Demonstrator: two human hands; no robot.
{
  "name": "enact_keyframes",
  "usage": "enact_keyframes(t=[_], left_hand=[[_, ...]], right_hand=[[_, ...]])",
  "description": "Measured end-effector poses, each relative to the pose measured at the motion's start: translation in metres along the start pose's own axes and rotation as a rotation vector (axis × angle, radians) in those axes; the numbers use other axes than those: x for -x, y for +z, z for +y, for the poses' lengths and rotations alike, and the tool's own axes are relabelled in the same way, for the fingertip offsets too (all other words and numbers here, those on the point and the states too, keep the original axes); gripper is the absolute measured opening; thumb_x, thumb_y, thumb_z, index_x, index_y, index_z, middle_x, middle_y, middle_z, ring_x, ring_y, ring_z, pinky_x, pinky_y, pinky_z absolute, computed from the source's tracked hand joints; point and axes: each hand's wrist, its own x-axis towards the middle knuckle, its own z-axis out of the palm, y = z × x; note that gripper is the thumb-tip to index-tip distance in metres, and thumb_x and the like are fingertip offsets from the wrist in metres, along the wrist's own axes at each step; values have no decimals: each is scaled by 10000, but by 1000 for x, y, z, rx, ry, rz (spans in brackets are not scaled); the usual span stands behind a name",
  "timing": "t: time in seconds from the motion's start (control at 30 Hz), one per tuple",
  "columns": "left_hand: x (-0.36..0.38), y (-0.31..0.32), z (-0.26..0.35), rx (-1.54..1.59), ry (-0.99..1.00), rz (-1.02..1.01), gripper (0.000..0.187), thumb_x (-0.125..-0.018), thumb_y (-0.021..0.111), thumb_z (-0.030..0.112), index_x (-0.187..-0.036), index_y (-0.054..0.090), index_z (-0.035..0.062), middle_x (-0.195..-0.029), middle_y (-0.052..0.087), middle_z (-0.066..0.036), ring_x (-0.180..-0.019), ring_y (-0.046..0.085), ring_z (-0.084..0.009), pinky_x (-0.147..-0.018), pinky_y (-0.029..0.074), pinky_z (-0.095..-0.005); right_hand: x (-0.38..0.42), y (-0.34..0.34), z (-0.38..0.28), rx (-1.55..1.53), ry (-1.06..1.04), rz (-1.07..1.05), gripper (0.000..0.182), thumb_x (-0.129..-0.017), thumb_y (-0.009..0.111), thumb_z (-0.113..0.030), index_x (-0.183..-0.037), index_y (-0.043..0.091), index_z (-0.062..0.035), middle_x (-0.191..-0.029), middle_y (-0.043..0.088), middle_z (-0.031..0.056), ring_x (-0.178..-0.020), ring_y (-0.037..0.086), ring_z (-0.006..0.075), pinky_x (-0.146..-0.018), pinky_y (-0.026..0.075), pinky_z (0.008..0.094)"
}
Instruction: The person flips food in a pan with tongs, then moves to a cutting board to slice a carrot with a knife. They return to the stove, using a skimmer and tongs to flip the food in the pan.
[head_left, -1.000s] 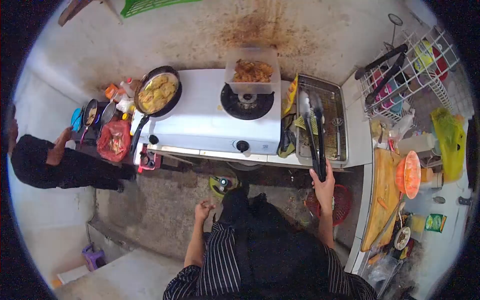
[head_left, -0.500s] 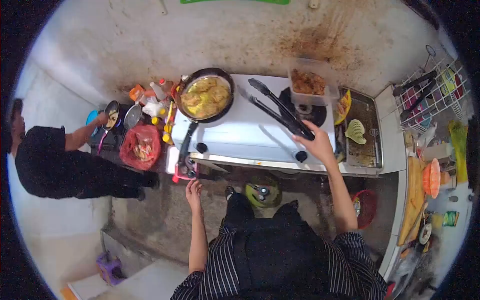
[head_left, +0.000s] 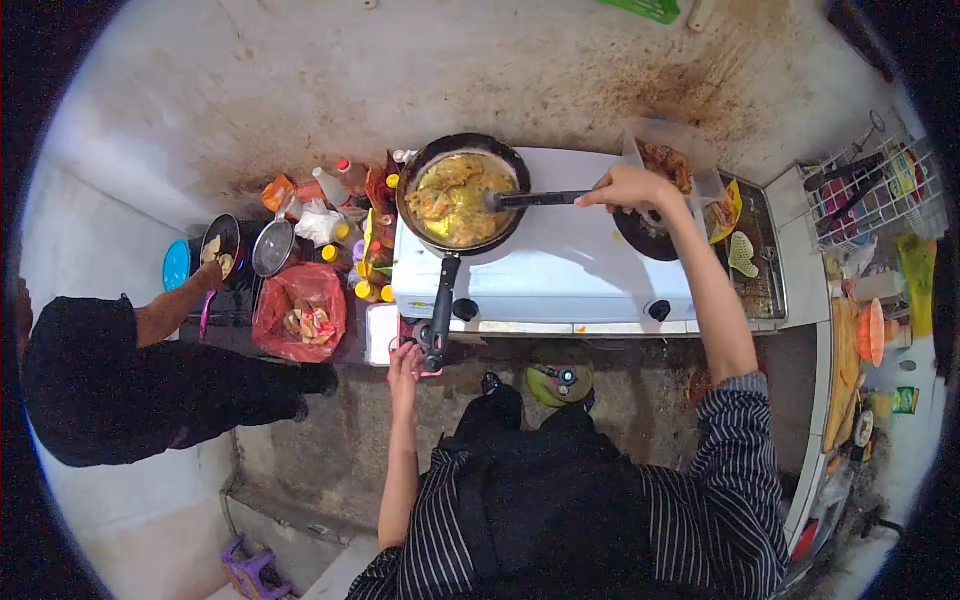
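My right hand (head_left: 632, 188) is closed around the black tongs (head_left: 545, 198), held nearly level above the stove. Their tips reach into the frying pan (head_left: 408, 215), at the fried pieces (head_left: 440, 202) lying in yellow oil. The pan rests on the left side of the white gas stove (head_left: 560, 285), its black handle (head_left: 443, 300) pointing toward me. Beside the end of that handle is my left hand (head_left: 403, 372), fingers up and loosely apart, with nothing visible in it. A clear plastic container (head_left: 705, 180) of browned fried pieces sits behind my right hand, over the right burner (head_left: 650, 235).
At left, a person (head_left: 90, 370) in black reaches to a small pan (head_left: 222, 232). Between us lie a red plastic bag (head_left: 275, 325), a strainer (head_left: 273, 248) and several bottles. A wire rack (head_left: 870, 195) hangs at right. A green round object (head_left: 545, 385) lies on the floor.
My right hand has swung the tongs left and into the pan; their tips were raised over the stove before. My left hand has come up beside the pan handle. The view has shifted left.
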Motion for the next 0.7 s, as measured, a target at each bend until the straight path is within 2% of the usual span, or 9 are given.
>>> enact_keyframes(t=[0.1, 0.2, 0.23, 0.33, 0.43, 0.5, 0.67, 0.7], left_hand=[[-7, -1, -4, -92, -15, -72, 384, -876, 517, 287, -1177, 456, 55, -1104, 543, -49, -901, 532, -110, -728, 418, -223], [-6, 9, 5, -251, -7, -123, 416, -877, 510, 322, -1186, 446, 52, -1081, 546, -44, -915, 529, -107, -703, 421, -219], [-8, 11, 8, -284, -12, -174, 429, -876, 508, 339, -1181, 452, 43, -1030, 550, -33, -880, 541, -105, -677, 419, -213], [-2, 19, 21, -265, -78, -254, 419, -877, 511, 325, -1174, 459, 35, -972, 552, -19, -824, 556, -104, -662, 416, -211], [-8, 16, 14, -319, -83, -285, 336, -882, 507, 306, -1092, 529, 45, -921, 552, -1, -773, 564, -81, -635, 405, -203], [-7, 16, 15, -318, -67, -298, 282, -882, 512, 291, -1025, 573, 56, -892, 554, 13, -749, 557, -61, -619, 398, -195], [-10, 14, 10, -250, -66, -290, 278, -873, 532, 278, -1013, 578, 43, -842, 560, 19, -716, 546, -56, -593, 388, -193], [-9, 15, 11, -227, -72, -281, 279, -872, 535, 276, -1011, 579, 39, -835, 561, 19, -712, 544, -55, -588, 385, -193]], right_hand=[[-6, -21, -25, 106, 81, -78, 570, -594, 653, -590, -589, 592, -24, -573, 546, 52, -434, 442, 128, -393, 351, 280], [-26, -28, -33, 168, 168, -122, 550, -587, 657, -593, -610, 578, -48, -583, 531, 30, -418, 401, 116, -384, 310, 276], [-30, -28, -34, 90, 186, -165, 522, -587, 653, -601, -654, 568, -91, -596, 518, 4, -415, 369, 98, -387, 278, 269], [-39, -33, -44, 67, 268, -269, 486, -594, 661, -587, -699, 566, -121, -615, 522, -11, -430, 366, 84, -410, 284, 261], [-47, -34, -41, 57, 289, -315, 457, -590, 675, -579, -708, 578, -147, -633, 531, -18, -449, 378, 76, -431, 290, 250], [-45, -28, -33, 29, 255, -280, 467, -581, 685, -580, -711, 581, -143, -640, 537, -16, -459, 388, 77, -433, 293, 247], [-49, -8, -2, 0, 149, -215, 503, -588, 696, -554, -729, 624, -76, -677, 574, 11, -484, 435, 100, -418, 336, 255], [-39, -7, -6, 55, 120, -172, 457, -667, 670, -487, -803, 670, -51, -604, 559, 18, -504, 478, 98, -447, 369, 254]])
